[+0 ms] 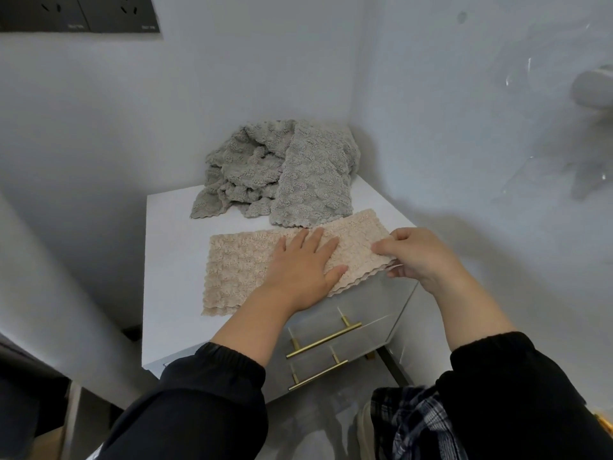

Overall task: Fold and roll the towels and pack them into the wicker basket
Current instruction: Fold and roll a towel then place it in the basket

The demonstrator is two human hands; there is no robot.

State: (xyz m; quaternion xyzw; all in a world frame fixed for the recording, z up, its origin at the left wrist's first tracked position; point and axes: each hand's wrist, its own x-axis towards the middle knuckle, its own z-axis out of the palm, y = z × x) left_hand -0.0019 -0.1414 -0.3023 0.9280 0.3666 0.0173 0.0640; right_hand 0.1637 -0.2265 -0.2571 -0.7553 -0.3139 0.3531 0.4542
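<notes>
A beige fluffy towel (238, 270) lies folded into a long strip across the front of a white cabinet top (169, 234). My left hand (303, 267) rests flat on its middle with straight fingers. My right hand (418, 257) pinches the towel's right end, which hangs slightly past the cabinet's edge. Behind it, a heap of grey towels (282, 171) sits crumpled against the wall corner. No wicker basket is in view.
The cabinet stands in a corner between two pale walls. Its front has two drawers with brass bar handles (323, 341). A dark panel (79, 11) hangs on the wall at upper left. A plaid cloth (414, 423) shows at the bottom right.
</notes>
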